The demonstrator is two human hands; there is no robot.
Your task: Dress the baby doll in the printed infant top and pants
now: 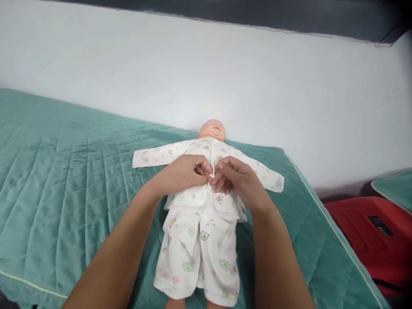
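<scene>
A baby doll [212, 128] lies on its back with its head toward the wall. It wears a white printed long-sleeved shirt [189, 199] and matching trousers [196, 253]. Over the middle of the chest, my left hand [188, 171] pinches one side of the shirt's front opening. My right hand [236, 178] grips the other side, and the fingertips of both hands nearly meet at the front seam. Fingers hide the exact spot they hold, so a button there cannot be made out. Both sleeves are spread outward, and the doll's lower legs show below the trouser hems.
A green quilted cover [74, 180] with pale piping lies under the doll. Behind it rises a white wall [193, 68]. At the right, beyond the cover's edge, stands a red plastic chair [360, 231] with another green cloth [395, 189] near it.
</scene>
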